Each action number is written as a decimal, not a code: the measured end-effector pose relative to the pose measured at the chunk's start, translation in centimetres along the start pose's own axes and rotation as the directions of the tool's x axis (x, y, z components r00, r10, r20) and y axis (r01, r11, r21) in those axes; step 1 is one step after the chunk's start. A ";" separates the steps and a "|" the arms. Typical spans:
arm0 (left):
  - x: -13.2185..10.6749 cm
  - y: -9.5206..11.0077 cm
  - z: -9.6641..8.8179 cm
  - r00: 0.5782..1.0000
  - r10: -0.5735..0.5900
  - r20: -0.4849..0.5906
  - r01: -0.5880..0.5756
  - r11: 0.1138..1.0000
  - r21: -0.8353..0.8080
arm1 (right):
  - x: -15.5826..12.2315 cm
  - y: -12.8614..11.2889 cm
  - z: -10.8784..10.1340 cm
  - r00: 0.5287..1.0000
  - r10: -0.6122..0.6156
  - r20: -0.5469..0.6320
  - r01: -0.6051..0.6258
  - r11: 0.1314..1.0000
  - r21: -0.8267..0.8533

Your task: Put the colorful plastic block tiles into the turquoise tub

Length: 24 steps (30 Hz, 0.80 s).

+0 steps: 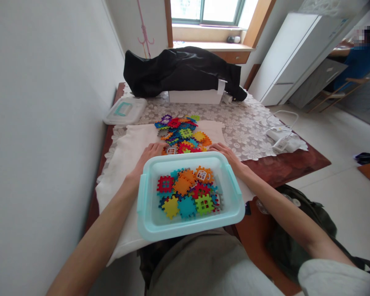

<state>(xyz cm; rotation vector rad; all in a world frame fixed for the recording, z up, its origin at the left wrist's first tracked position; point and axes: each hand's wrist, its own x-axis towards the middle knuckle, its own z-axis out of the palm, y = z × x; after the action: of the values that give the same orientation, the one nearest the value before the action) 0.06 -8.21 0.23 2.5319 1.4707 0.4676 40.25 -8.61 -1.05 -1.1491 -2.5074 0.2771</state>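
A loose heap of colourful plastic waffle-block pieces [178, 135] lies on a white cloth [126, 164]. My left hand [150, 150] rests flat against the heap's near left edge, and its heel is hidden behind a pale turquoise plastic tub [189, 157]. My right hand [224, 154] lies at the tub's far right corner, close to the heap's near right side. Inside the tub sit more interlocking pieces [185, 191] in red, orange, yellow, green and blue. Neither hand shows a piece in its fingers.
Past the cloth, a lace tablecloth [243, 139] covers the table. A tub lid [123, 111] lies at the left, by a wall. Black fabric [178, 72] drapes over a white box [194, 96]. A white cable and adapter [279, 137] sit at the right. A person [357, 65] sits far right.
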 end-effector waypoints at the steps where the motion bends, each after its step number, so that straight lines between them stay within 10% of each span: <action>1: 0.0 -0.1 0.1 1.000 0.008 -0.004 -0.008 1.000 0.006 | 0.0 0.1 0.0 1.000 -0.008 -0.010 0.008 1.000 0.001; 24: -0.2 0.6 -0.2 0.995 0.011 -0.102 -0.023 0.993 -0.120 | -0.2 -0.1 0.2 0.996 0.045 -0.074 -0.040 0.997 0.070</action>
<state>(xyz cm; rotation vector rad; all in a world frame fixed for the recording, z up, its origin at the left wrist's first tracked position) 0.37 -8.66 0.54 2.4607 1.4094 0.6759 40.23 -8.85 -1.23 -1.1651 -2.3917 0.3224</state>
